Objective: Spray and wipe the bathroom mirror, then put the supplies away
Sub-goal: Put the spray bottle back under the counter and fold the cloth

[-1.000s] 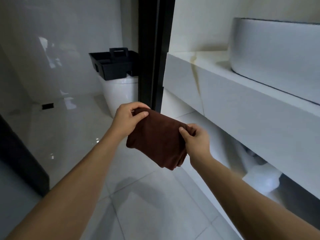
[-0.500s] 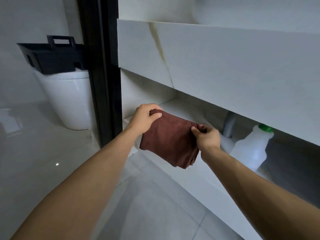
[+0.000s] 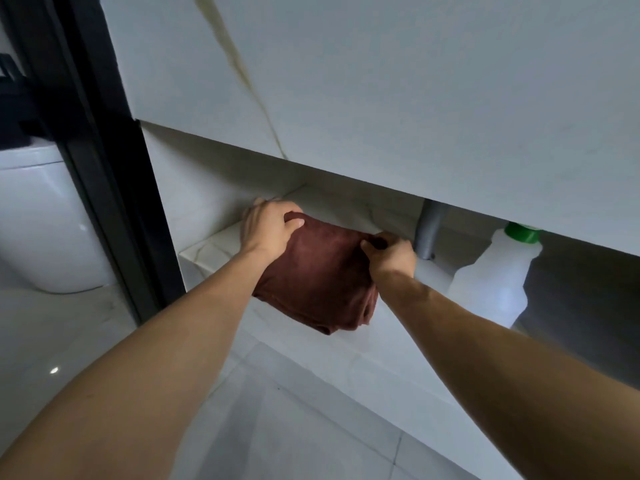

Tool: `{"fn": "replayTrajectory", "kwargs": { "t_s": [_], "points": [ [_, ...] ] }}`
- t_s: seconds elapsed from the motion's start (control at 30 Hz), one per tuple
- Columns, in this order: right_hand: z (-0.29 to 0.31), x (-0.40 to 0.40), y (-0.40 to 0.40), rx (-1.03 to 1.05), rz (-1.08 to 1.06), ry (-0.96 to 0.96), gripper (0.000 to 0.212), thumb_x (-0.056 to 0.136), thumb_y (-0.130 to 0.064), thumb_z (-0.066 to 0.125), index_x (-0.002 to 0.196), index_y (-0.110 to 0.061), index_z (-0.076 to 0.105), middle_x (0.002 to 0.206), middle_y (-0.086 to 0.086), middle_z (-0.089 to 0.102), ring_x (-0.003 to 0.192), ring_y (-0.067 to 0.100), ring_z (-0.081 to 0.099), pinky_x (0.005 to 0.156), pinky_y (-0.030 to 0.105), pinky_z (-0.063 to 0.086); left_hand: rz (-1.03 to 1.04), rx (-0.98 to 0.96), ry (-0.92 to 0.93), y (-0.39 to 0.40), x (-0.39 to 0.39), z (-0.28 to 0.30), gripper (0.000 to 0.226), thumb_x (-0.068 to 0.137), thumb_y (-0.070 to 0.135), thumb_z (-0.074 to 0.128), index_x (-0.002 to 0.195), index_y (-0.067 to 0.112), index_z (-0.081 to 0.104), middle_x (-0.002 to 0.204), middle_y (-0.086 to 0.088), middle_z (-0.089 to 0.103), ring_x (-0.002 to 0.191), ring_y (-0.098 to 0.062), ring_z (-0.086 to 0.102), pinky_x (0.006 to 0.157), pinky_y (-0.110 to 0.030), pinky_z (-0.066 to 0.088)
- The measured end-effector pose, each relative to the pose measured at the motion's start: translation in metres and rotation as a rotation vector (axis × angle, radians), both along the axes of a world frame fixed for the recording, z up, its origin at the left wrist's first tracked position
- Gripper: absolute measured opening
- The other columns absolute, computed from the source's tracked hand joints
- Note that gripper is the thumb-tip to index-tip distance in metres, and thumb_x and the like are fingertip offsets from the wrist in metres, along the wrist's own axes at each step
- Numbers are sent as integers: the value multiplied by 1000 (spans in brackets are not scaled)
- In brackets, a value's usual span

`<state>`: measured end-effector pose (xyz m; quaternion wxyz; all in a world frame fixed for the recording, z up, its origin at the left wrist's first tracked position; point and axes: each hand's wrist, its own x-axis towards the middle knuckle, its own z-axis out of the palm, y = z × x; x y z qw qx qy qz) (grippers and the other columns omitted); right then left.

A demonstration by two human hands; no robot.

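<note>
At the far left, a white toilet [image 3: 38,230] is standing behind a black door frame [image 3: 104,174], with a dark object sitting on top of it at the picture's edge, too cropped to identify. Right of the frame, the marble-look vanity front [image 3: 381,91] is filling the upper part of the view, a brownish vein running diagonally down it.

Below that front, the left hand [image 3: 268,228] is curling over the far left corner of a folded brown cloth [image 3: 318,275], thumb on top and fingers wrapping the edge, pinching it. The cloth is hanging at the front lip of the low open shelf [image 3: 207,251]; whether its underside is touching the shelf is unclear. Its long axis is running from the upper left, by the left hand, down to the lower right, where the thick folded end is pointing toward the floor and the camera.

The right hand [image 3: 391,254] is gripping the cloth's far right corner, fingers closed tight around a bunched bit of fabric.

Just beyond the right hand, a grey drain pipe [image 3: 427,233] is coming down onto the shelf. Further right, a translucent white bottle [image 3: 498,282] with a green cap [image 3: 523,233] is standing upright on the shelf.
</note>
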<state>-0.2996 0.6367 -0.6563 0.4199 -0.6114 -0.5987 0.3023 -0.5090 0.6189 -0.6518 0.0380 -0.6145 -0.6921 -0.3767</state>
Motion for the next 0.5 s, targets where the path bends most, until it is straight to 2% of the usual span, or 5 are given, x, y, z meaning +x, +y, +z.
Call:
{"fn": "replayTrajectory", "kwargs": {
  "t_s": [0.17,0.3,0.37,0.43,0.5],
  "points": [
    [-14,4,18,-31,-52,-80,22,92,-23,71,107,-8,74,105,14,73,101,32,67,91,33,53,54,-34,1,26,17,-12,14,89,24,70,103,24,73,110,-4,61,95,-27,63,78,-35,51],
    [-19,5,25,-49,-67,-65,23,92,-23,73,108,-7,73,105,13,72,100,30,66,83,27,48,84,-68,8,36,25,-25,14,91,21,69,104,17,72,108,-9,60,93,-32,63,73,-31,45],
    [-21,5,27,-54,-71,-58,22,92,-22,71,110,-9,72,107,12,71,102,29,65,83,25,46,79,-75,-32,37,24,-30,16,90,18,69,106,15,71,109,-9,58,92,-32,63,75,-31,46],
    [-23,4,26,-51,-88,-68,23,93,-21,68,115,-13,68,115,10,69,108,27,63,87,25,45,31,-67,-85,33,21,-38,26,90,13,69,116,14,66,116,-8,56,93,-29,64,84,-35,52],
    [-27,3,23,17,-97,-160,31,92,-23,69,122,-17,63,125,8,64,117,28,60,99,31,48,-74,-39,-63,27,17,-49,35,87,13,71,120,13,61,121,-7,53,93,-27,66,89,-42,55]
  ]
}}
